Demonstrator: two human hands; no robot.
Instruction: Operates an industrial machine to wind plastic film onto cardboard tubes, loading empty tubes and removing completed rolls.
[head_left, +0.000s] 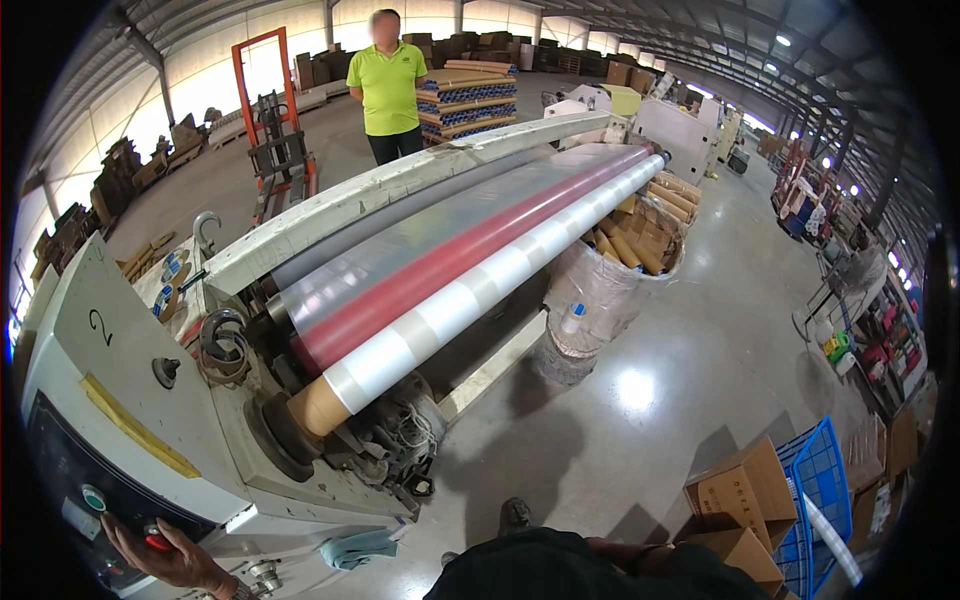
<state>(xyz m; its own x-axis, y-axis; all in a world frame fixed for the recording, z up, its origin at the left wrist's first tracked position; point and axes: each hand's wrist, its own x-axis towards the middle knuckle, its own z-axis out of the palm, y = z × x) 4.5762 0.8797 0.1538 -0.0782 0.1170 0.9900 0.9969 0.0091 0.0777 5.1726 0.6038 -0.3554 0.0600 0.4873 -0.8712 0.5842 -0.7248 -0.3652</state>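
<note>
My left hand (180, 562) is at the dark control panel (60, 450) of a large pale machine, its fingers spread. A red knob (158, 540) shows between thumb and fingers; whether they press it I cannot tell. A green button (93, 498) sits just above the fingertips. Across the machine lies a long roll of white-and-clear striped film (450, 310), wound on a cardboard tube (320, 405). Beside it runs a red roller (480, 250), with a sheet of clear film (400, 260) behind. My right forearm (630, 553) shows partly at the lower edge; its hand is out of sight.
A person in a yellow-green shirt (390, 90) stands beyond the machine. A plastic-wrapped bin (600, 300) of cardboard tubes stands to the right of the roll. Cardboard boxes (745, 490) and a blue crate (825, 470) stand at lower right. An orange lift truck (275, 130) is far left.
</note>
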